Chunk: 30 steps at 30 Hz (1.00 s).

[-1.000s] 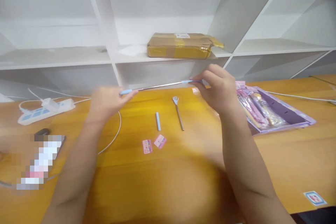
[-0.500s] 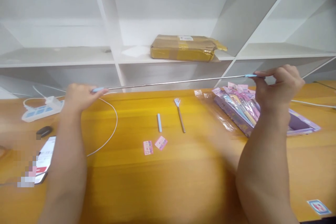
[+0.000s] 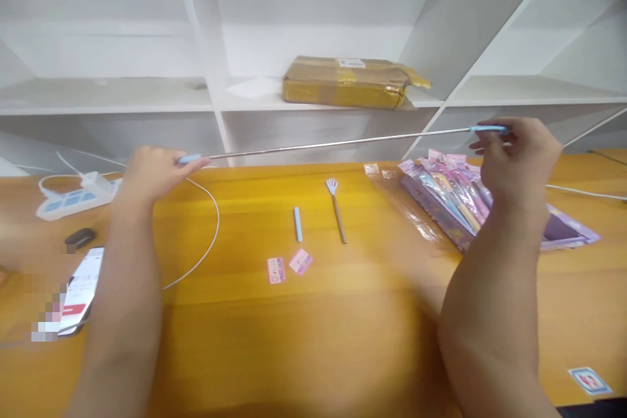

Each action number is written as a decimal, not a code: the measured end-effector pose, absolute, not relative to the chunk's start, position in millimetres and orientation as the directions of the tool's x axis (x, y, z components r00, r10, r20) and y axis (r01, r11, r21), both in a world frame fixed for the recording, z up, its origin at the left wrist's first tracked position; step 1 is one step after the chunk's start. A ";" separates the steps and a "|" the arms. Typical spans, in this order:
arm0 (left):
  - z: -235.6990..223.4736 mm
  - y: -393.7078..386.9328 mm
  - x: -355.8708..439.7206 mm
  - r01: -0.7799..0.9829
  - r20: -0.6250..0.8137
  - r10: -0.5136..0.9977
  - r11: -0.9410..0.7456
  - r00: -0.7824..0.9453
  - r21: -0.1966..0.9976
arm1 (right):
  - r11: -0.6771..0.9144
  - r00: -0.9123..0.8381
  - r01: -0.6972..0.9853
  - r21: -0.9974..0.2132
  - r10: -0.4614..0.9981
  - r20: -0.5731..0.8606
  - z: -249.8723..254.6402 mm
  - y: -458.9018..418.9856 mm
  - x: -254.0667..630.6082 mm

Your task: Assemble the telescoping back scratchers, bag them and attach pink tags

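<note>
A telescopic back scratcher (image 3: 337, 142) is stretched across the view, its thin metal rod drawn out long and slightly tilted up to the right. My left hand (image 3: 154, 173) is closed around its light blue grip. At the far end, my right hand (image 3: 522, 150) pinches the light blue head between thumb and fingers, which partly cover it. Below the rod, a second scratcher piece (image 3: 337, 215) with a pale claw head lies on the wooden table (image 3: 294, 353). Beside it is a loose light blue handle (image 3: 298, 225). Two small pink cards (image 3: 288, 266) lie nearer me.
A purple box (image 3: 435, 215) holding several wrapped scratchers is beneath my right hand. At left are a power strip (image 3: 73, 201), a white cable (image 3: 215, 228), a black object (image 3: 81, 238) and a phone (image 3: 83, 294). A taped carton (image 3: 345, 85) sits on the shelf behind.
My right hand has shifted slightly outward and up, and more of the blue head now shows along its fingers. The left hand keeps its grip. The view has tilted a little.
</note>
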<state>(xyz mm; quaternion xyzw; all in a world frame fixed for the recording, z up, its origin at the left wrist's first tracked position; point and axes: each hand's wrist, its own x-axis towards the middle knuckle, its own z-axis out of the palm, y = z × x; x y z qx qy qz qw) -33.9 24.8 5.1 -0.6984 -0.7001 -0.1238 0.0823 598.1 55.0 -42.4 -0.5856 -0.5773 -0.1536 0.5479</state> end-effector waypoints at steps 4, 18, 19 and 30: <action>8.5 19.6 -36.3 0.999 0.354 0.935 0.018 -0.027 0.029 | 0.289 0.327 0.780 -0.555 0.568 0.755 -37.1 53.0 591.1; 17.5 6.1 -22.0 0.998 0.516 0.856 -0.017 0.042 -0.053 | -0.137 0.424 0.889 -0.437 0.604 0.675 -17.0 36.7 562.6; 17.5 5.9 -21.2 0.998 0.518 0.855 -0.015 0.042 -0.056 | -0.147 0.422 0.892 -0.427 0.608 0.673 -17.9 37.7 564.1; 23.9 -2.4 -37.0 0.999 0.536 0.844 0.017 0.008 -0.043 | -0.015 0.339 0.910 -0.414 0.601 0.724 -18.3 25.6 567.5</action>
